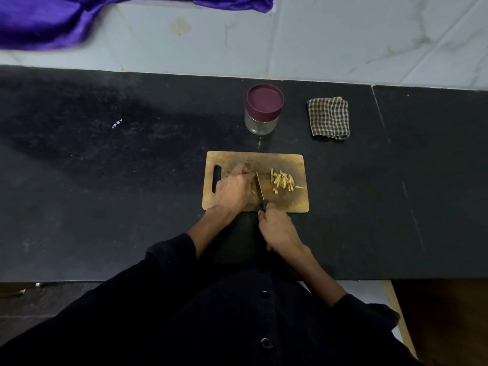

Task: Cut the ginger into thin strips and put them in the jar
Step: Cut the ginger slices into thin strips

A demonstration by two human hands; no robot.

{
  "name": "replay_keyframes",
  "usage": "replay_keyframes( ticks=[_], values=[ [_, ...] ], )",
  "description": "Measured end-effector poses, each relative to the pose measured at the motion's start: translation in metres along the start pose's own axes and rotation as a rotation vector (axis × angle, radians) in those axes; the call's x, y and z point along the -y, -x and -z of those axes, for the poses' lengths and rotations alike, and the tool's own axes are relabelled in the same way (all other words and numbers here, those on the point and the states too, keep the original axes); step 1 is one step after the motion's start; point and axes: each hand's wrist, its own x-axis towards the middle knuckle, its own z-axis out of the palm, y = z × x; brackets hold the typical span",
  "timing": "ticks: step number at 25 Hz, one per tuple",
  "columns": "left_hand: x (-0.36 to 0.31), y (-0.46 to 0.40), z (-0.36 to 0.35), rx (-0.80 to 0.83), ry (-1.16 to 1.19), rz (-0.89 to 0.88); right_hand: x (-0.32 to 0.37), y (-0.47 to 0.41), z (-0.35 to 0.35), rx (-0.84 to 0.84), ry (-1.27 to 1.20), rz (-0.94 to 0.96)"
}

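A black stone counter [105, 180] is running across in front of you, backed by pale marbled wall tiles [343, 35], with a purple cloth [39, 19] hanging at the upper left. On the counter a wooden cutting board [290, 202] is lying just in front of you. Your left hand [232, 191] is resting on the board's left half with its fingers curled down over a piece of ginger that is mostly hidden beneath them. Your right hand [280, 231] is gripping the dark handle of a knife [260, 188], its fingers wrapped round it, and the blade is lying close against your left fingertips. A small heap of cut ginger strips [282, 179] is sitting on the right half of the board, apart from the blade. Behind the board, the glass jar [260, 122] is standing upright with its maroon lid [264, 99] still on, and a folded checked cloth [328, 117] is lying just to its right.
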Motion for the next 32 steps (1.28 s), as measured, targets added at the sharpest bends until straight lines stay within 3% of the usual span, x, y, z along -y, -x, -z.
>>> replay_keyframes(
  ticks=[7,13,17,24,32],
  values=[
    [0.0,0.0,0.0,-0.001,0.06,0.004,-0.026,0.004,0.005,-0.07,-0.035,-0.052],
    [-0.01,-0.004,-0.003,-0.042,0.103,-0.173,-0.036,0.013,0.009,-0.259,-0.001,0.048],
    [-0.017,-0.007,0.001,-0.005,0.086,-0.2,-0.04,0.012,0.011,-0.312,-0.005,0.051],
    [0.007,-0.008,0.013,-0.14,0.363,-0.001,-0.043,0.011,0.008,-0.224,-0.103,0.076],
    [0.041,0.007,0.014,-0.159,0.45,0.133,-0.027,-0.016,0.009,-0.181,-0.199,0.128]
  ],
)
